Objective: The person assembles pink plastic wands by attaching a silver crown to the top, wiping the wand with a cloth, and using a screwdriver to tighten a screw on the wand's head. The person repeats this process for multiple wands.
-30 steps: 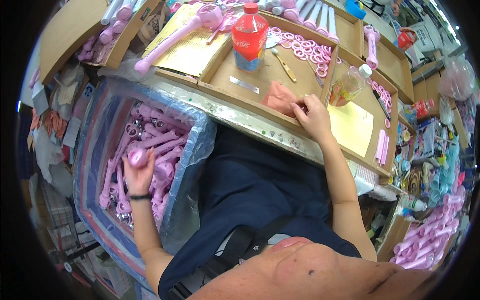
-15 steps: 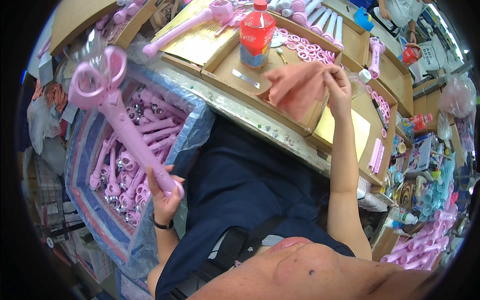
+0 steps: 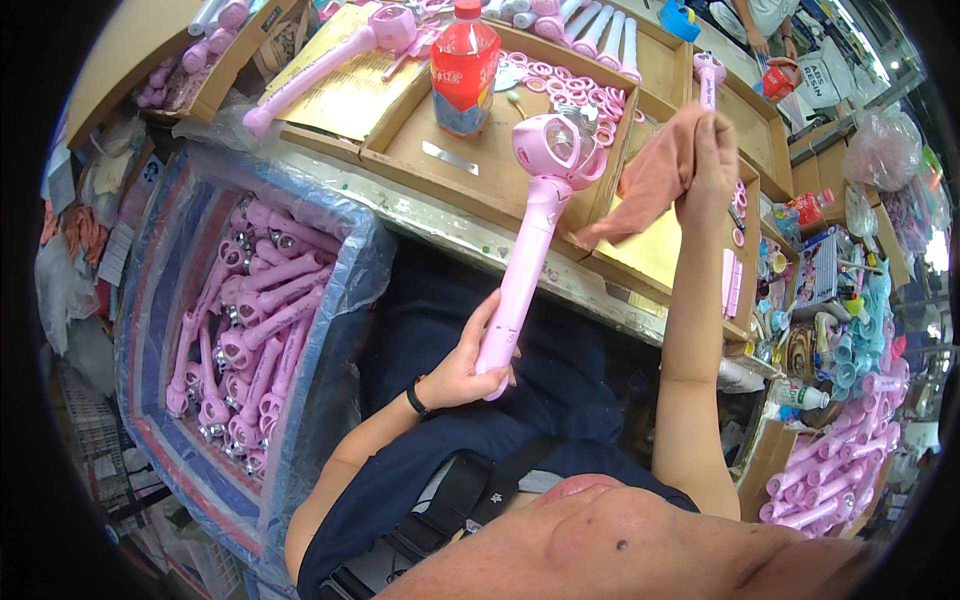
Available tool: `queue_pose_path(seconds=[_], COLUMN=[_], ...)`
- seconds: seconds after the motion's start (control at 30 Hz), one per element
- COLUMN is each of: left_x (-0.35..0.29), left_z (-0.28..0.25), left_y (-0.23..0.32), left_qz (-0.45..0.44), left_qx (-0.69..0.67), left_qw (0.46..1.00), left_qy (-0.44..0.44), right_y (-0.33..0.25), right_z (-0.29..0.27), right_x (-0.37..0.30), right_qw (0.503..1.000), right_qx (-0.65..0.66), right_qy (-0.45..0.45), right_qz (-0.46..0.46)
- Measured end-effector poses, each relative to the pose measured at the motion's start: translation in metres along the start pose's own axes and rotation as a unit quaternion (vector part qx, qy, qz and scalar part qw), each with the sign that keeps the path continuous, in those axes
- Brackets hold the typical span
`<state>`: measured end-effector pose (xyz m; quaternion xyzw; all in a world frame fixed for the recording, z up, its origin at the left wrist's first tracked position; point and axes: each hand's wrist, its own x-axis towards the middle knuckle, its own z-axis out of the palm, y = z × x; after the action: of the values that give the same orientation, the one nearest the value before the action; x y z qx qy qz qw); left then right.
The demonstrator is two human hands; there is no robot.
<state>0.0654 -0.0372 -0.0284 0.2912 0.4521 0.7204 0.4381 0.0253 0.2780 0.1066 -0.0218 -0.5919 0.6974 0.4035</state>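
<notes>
My left hand (image 3: 462,372) is closed around the lower end of a pink toy wand (image 3: 530,245). The wand stands tilted up in front of me, its ring-shaped head with a clear part overlapping the cardboard tray (image 3: 400,150) on the bench. Up at the right, my right hand (image 3: 708,175) pinches a salmon-coloured cloth (image 3: 650,185), which hangs down to the left, apart from the wand handle. At my left sits a blue plastic-lined bin (image 3: 365,245) with many similar pink wands (image 3: 270,295) lying inside.
In the tray stand a red-capped drink bottle (image 3: 465,75), a metal strip (image 3: 450,158) and pink rings (image 3: 560,82). Another wand (image 3: 325,70) rests on yellow paper at the back left. Pink handles (image 3: 830,460) are heaped at the right, near a white bottle (image 3: 802,394).
My left hand has brought the wand rightward from above the bin to in front of me. My right hand has shifted right, and the cloth has swung into a narrower fold.
</notes>
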Motion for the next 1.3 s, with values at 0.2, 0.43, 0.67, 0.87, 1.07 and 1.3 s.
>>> queue_pose_path(seconds=[0.2, 0.43, 0.67, 0.87, 1.07, 1.3], left_x=[0.010, 0.010, 0.014, 0.016, 0.017, 0.016], left_z=[0.004, 0.006, 0.010, 0.013, 0.017, 0.019], left_y=[-0.007, -0.010, -0.015, -0.015, -0.013, -0.015], left_qz=[-0.016, -0.023, -0.014, -0.023, -0.028, 0.003], left_qx=[-0.029, -0.055, -0.093, -0.038, -0.022, 0.187], left_qw=[0.999, 0.998, 0.996, 0.999, 0.999, 0.980], left_qy=[0.001, 0.009, 0.007, 0.009, 0.003, 0.075], right_y=[-0.009, 0.031, 0.062, 0.055, 0.051, 0.063], right_z=[0.073, 0.079, 0.049, 0.052, 0.080, 0.073], right_x=[-0.007, -0.028, -0.111, -0.128, -0.102, -0.121], right_qw=[0.954, 0.767, 0.883, 0.817, 0.913, 0.956], right_qx=[-0.204, -0.507, -0.445, -0.559, -0.364, -0.276], right_qy=[-0.196, -0.314, -0.051, -0.109, -0.184, 0.093], right_qz=[-0.101, -0.237, -0.139, -0.088, 0.007, 0.018])
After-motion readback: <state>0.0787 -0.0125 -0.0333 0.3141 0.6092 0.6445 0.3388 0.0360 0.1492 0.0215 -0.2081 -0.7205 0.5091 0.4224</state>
